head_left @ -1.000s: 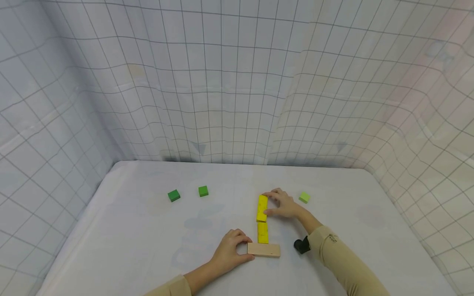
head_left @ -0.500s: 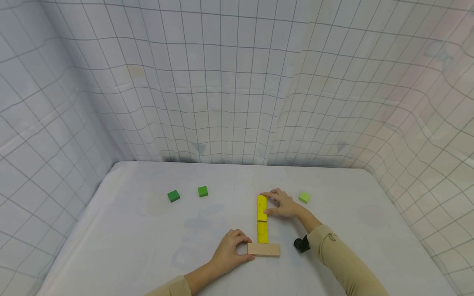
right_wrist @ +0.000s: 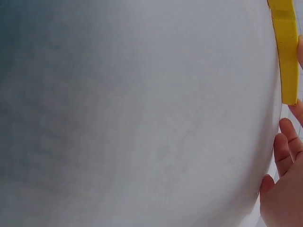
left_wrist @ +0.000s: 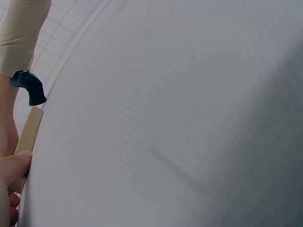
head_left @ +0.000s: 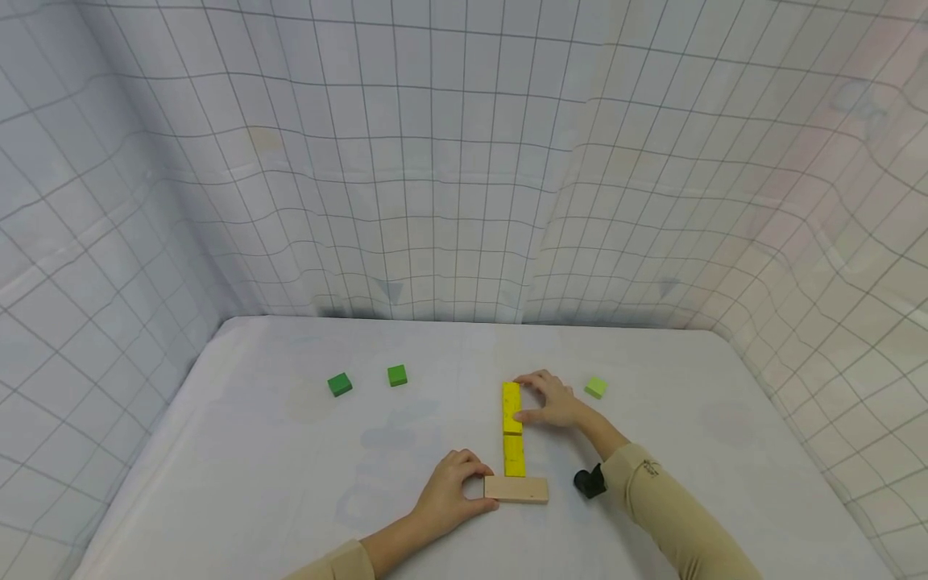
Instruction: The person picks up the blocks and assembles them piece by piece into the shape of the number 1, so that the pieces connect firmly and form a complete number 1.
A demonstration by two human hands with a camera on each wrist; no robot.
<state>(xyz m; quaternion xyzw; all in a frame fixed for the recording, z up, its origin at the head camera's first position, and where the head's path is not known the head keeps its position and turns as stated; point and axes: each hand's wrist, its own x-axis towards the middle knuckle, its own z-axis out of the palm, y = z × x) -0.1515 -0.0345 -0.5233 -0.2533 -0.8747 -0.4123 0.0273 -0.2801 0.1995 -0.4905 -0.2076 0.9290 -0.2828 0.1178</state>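
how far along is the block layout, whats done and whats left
Done: the nearer yellow block lies end-on against the natural wood block, forming a T. In hand: the right hand pinches the far yellow block, lined up end to end with the first, while the left hand holds the wood block's left end. Left, probably: two dark green cubes and a light green cube lie loose, apart from the structure.

Two yellow blocks are lying flat end to end in a straight line: the far block [head_left: 511, 408] is touching the near block [head_left: 514, 456], whose near end is butting against the long side of a plain wooden block [head_left: 516, 489] lying crosswise, the three forming an upside-down T on the white table.
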